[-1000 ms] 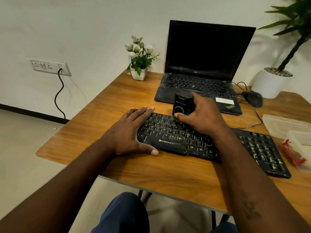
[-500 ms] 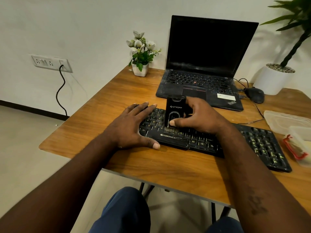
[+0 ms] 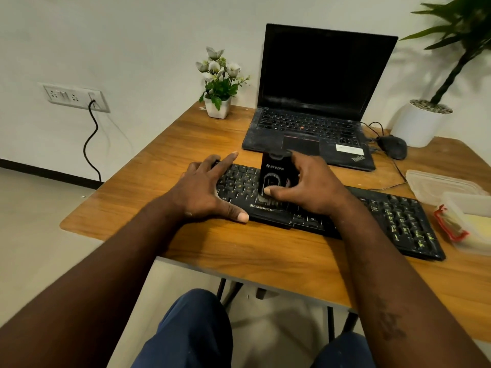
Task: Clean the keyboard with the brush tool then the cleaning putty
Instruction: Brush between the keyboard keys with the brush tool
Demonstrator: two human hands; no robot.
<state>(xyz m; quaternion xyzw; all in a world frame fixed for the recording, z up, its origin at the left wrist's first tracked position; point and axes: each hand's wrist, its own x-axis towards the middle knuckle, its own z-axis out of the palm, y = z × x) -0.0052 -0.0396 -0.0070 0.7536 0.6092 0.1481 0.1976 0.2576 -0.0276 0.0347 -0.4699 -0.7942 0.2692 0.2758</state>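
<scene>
A black Zebronics keyboard [image 3: 393,216] lies across the wooden table [image 3: 265,248]. My right hand [image 3: 310,187] grips a black brush tool [image 3: 273,173] that stands upright, its bristles down on the keys near the keyboard's front row, just left of the middle. My left hand [image 3: 207,189] rests flat on the keyboard's left end, fingers spread, thumb along the front edge. A clear tub with a red label [image 3: 465,224], holding something pale yellow, sits at the right end of the keyboard.
An open black laptop [image 3: 318,102] stands behind the keyboard. A small flower pot [image 3: 218,107] is at the back left, a black mouse [image 3: 393,146] and a white planter [image 3: 422,126] at the back right. A clear lid [image 3: 438,185] lies at the right edge.
The brush tool and my right hand have moved from the back rows toward the front rows of the keyboard. My left hand has stayed on the left end.
</scene>
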